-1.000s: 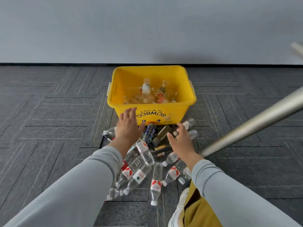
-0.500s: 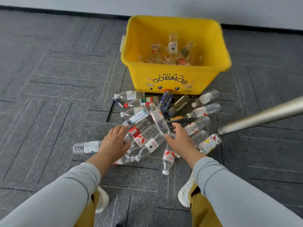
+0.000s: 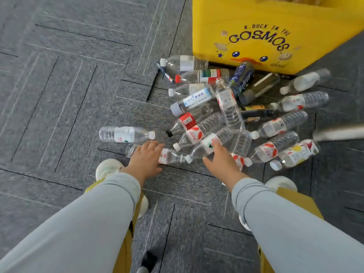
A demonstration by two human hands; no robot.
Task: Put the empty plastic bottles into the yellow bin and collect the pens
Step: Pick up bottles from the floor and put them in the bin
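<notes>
The yellow bin (image 3: 275,22) stands on the carpeted floor (image 3: 59,85) with its printed front wall toward us. The heap of bottles (image 3: 226,107) starts against that wall and spreads away from the bin in our direction.

We judge the step in hand to be taking the two bottles farthest from the bin, one per hand. To do it well, we should close round the middle of each body, not the cap end, since these thin empty shells will likely roll or skid if nudged. We should then lift straight up, so the neighbours lying across them are not dragged along. From there it looks like a short carry over the heap to the bin's mouth.

Our left hand (image 3: 144,160) lies palm down over a clear bottle with a red and white label (image 3: 170,157) at the heap's edge farthest from the bin. Its fingers (image 3: 151,147) are straight and slightly spread, closed on nothing. Our right hand (image 3: 220,162) reaches for a white-labelled bottle (image 3: 208,143) a little nearer the bin. Here the fingers are stretched out with the thumb apart and the tips at the label, though we cannot tell whether they touch.

A pen (image 3: 165,72) lies beside the bin's front corner.
</notes>
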